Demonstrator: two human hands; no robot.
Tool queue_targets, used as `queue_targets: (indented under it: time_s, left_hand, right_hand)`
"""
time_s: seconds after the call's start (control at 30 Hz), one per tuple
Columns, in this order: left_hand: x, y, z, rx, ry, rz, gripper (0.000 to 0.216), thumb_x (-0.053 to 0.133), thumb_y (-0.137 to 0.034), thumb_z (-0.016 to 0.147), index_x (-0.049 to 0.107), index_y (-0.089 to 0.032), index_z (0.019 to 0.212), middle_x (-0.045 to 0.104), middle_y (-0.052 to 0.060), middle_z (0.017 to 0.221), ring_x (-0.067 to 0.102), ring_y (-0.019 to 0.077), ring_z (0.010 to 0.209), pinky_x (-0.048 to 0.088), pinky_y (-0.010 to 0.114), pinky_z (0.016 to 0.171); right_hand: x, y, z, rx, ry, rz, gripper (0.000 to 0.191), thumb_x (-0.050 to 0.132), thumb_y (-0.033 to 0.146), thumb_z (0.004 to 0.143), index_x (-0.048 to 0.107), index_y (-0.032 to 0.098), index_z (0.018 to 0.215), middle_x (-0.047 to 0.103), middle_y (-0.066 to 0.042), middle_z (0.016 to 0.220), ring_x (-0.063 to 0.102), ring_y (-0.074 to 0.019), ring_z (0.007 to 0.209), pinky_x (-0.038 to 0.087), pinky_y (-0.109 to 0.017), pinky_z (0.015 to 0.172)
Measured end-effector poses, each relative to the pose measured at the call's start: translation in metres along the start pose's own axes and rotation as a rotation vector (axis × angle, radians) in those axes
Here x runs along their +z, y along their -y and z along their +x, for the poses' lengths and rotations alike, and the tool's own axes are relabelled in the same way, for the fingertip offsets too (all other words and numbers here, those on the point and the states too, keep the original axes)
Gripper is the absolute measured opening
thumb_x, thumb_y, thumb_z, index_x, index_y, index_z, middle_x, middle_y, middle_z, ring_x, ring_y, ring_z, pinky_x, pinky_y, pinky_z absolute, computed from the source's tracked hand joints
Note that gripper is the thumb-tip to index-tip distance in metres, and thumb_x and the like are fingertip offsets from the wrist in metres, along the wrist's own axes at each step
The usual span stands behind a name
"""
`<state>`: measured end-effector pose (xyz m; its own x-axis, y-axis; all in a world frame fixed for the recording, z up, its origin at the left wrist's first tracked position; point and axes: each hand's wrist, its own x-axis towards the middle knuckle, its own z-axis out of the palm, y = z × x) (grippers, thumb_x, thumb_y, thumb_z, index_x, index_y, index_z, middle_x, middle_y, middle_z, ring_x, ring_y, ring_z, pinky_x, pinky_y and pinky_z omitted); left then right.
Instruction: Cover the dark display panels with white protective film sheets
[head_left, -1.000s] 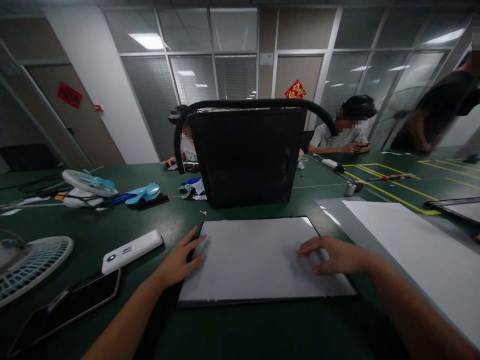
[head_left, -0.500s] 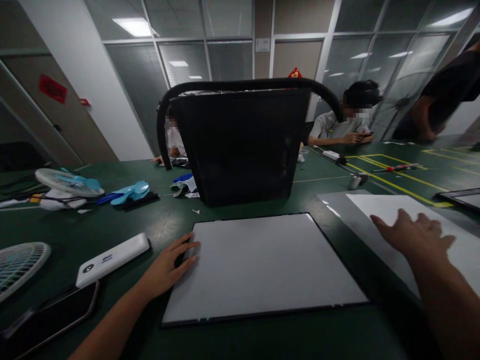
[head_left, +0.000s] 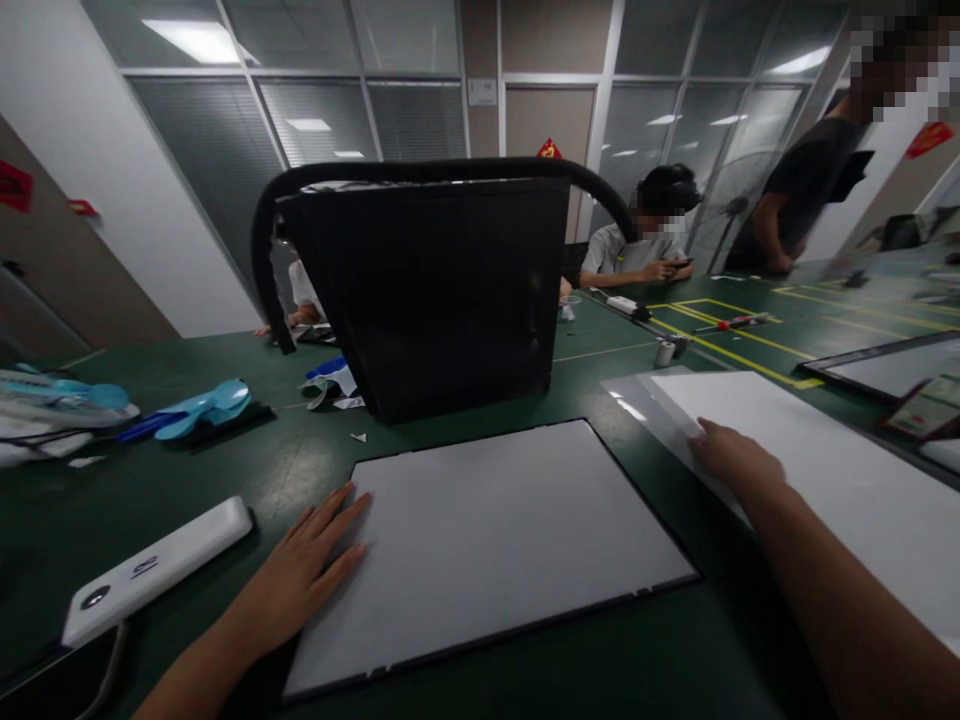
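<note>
A flat white panel (head_left: 495, 540) with a thin black frame lies on the green table in front of me. My left hand (head_left: 307, 555) rests on its left edge, fingers spread, with the fingertips on the white face. To the right, my right hand (head_left: 739, 462) is at the left edge of a large white sheet (head_left: 847, 480), its fingers drawn together on that edge. Part of the grip is hidden under the hand. Beneath the white sheet, a translucent grey sheet (head_left: 634, 400) sticks out on the left.
A black panel stand (head_left: 442, 300) with a curved tube rises behind the panel. On the left lie a white power bank (head_left: 157, 570), a phone (head_left: 67, 675) and blue plastic pieces (head_left: 206, 408). Another framed panel (head_left: 900, 370) is at right. People (head_left: 637, 250) sit and stand beyond the table.
My right hand has moved left from above the white sheet to its left edge, its fingers going from spread to closed. My left hand stays on the panel. The view has turned right.
</note>
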<state>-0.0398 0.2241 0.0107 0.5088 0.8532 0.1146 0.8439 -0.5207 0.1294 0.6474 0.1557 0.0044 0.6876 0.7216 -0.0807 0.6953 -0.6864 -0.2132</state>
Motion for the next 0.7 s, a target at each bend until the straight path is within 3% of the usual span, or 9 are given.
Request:
queue_targets:
  time_s: [0.17, 0.3, 0.37, 0.5, 0.7]
  left_hand:
    - [0.002, 0.003, -0.002, 0.017, -0.003, 0.035, 0.066, 0.049, -0.060, 0.103, 0.033, -0.040, 0.165, 0.031, 0.005, 0.174, 0.042, 0.0385, 0.154, 0.042, 0.065, 0.122]
    - [0.003, 0.005, -0.003, 0.028, -0.001, 0.043, 0.068, 0.052, -0.060, 0.102, 0.033, -0.041, 0.165, 0.030, 0.004, 0.174, 0.042, 0.0393, 0.154, 0.043, 0.065, 0.121]
    - [0.004, 0.006, -0.002, 0.029, -0.001, 0.043, 0.068, 0.051, -0.060, 0.103, 0.033, -0.040, 0.165, 0.030, 0.005, 0.174, 0.042, 0.0395, 0.154, 0.042, 0.066, 0.121]
    - [0.005, 0.006, -0.002, 0.033, 0.007, 0.034, 0.068, 0.049, -0.059, 0.103, 0.031, -0.039, 0.166, 0.027, 0.006, 0.175, 0.039, 0.0372, 0.156, 0.037, 0.066, 0.123]
    - [0.003, 0.003, -0.002, 0.019, -0.002, -0.002, 0.066, 0.049, -0.058, 0.104, 0.032, -0.041, 0.165, 0.027, 0.003, 0.175, 0.036, 0.0358, 0.158, 0.034, 0.066, 0.125]
  right_hand:
    - [-0.001, 0.011, -0.003, -0.026, -0.035, -0.056, 0.057, 0.064, 0.055, 0.103, 0.054, 0.023, 0.149, 0.053, -0.013, 0.151, 0.055, -0.0330, 0.134, 0.048, -0.060, 0.111]
    - [0.001, 0.015, -0.004, 0.118, -0.055, -0.082, 0.080, 0.059, 0.073, 0.098, 0.043, 0.022, 0.158, 0.035, -0.018, 0.165, 0.036, -0.0419, 0.150, 0.036, -0.069, 0.119]
    - [0.003, 0.015, -0.006, 0.175, -0.029, -0.089, 0.084, 0.054, 0.079, 0.097, 0.044, 0.021, 0.158, 0.036, -0.019, 0.165, 0.034, -0.0436, 0.151, 0.032, -0.071, 0.121]
    - [0.004, 0.021, -0.011, 0.130, -0.002, -0.097, 0.075, 0.056, 0.073, 0.100, 0.047, 0.023, 0.155, 0.045, -0.017, 0.158, 0.043, -0.0400, 0.145, 0.038, -0.070, 0.118]
    - [-0.015, 0.026, -0.026, 0.001, 0.019, -0.114, 0.053, 0.057, 0.060, 0.105, 0.058, 0.021, 0.142, 0.063, -0.012, 0.135, 0.065, -0.0265, 0.116, 0.057, -0.050, 0.100]
